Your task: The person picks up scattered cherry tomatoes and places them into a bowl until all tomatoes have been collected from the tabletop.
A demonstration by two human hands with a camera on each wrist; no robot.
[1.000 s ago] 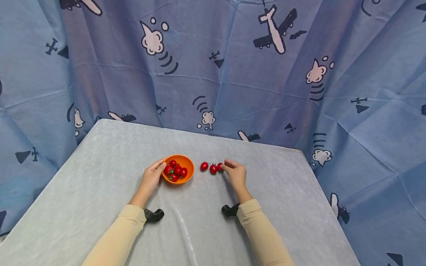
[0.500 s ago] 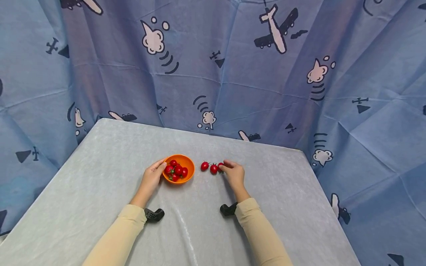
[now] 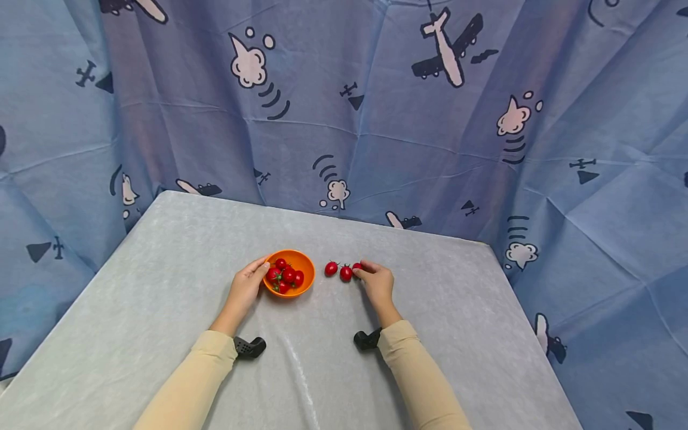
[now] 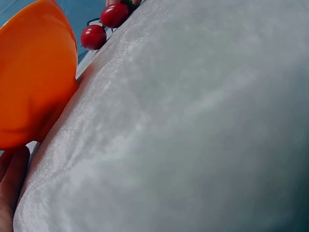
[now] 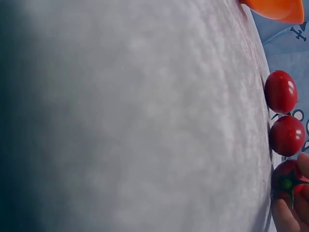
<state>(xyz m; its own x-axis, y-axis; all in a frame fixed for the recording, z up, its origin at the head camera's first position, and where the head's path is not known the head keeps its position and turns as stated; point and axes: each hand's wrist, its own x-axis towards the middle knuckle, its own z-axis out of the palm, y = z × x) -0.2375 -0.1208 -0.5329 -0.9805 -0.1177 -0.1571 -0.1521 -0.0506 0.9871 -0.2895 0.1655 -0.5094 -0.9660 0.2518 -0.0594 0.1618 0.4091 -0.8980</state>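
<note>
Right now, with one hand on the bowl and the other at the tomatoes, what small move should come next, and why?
Probably lift the small red cherry tomato that the right hand pinches and carry it to the round orange bowl: the left hand steadies that bowl, which already holds tomatoes.

A: What is the right hand (image 3: pixel 378 282) on?

B: A small red tomato (image 5: pixel 288 184) with a green stalk star, pinched at the fingertips; it lies on the grey table (image 3: pixel 161 263), last in a short row.

A: And the rest of the row?

B: Two more tomatoes (image 3: pixel 338 270), round and glossy, just beside it and close together; they lie between that hand and the bowl (image 3: pixel 301 261).

A: The bowl?

B: Small, orange, upright; several red tomatoes are heaped inside; the left hand (image 3: pixel 244 289) holds its near-left rim.
</note>
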